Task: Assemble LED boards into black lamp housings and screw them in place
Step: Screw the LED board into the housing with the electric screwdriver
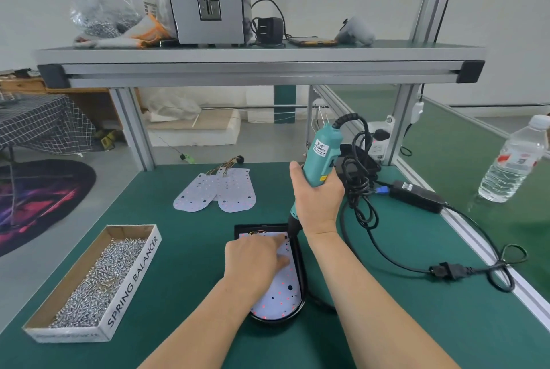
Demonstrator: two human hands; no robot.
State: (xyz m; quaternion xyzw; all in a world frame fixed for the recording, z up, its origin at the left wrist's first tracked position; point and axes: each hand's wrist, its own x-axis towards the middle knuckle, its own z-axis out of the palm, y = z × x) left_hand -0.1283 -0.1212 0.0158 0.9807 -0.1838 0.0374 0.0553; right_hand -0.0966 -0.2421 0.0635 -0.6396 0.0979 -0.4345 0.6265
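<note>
A black lamp housing [300,264] lies on the green mat in front of me with a white LED board [282,294] seated inside it. My left hand [254,261] rests on the board, its index finger and thumb stretched toward the far right corner. My right hand [317,199] grips a teal electric screwdriver [323,151] held upright, its black tip down at that same corner of the board. Two more LED boards [218,193] with wires lie further back on the mat.
A cardboard box [131,282] full of silver screws stands at the left. The screwdriver's black cable and power adapter [416,194] trail to the right. A water bottle [513,160] stands at the far right. A shelf [259,62] with a screw feeder spans overhead.
</note>
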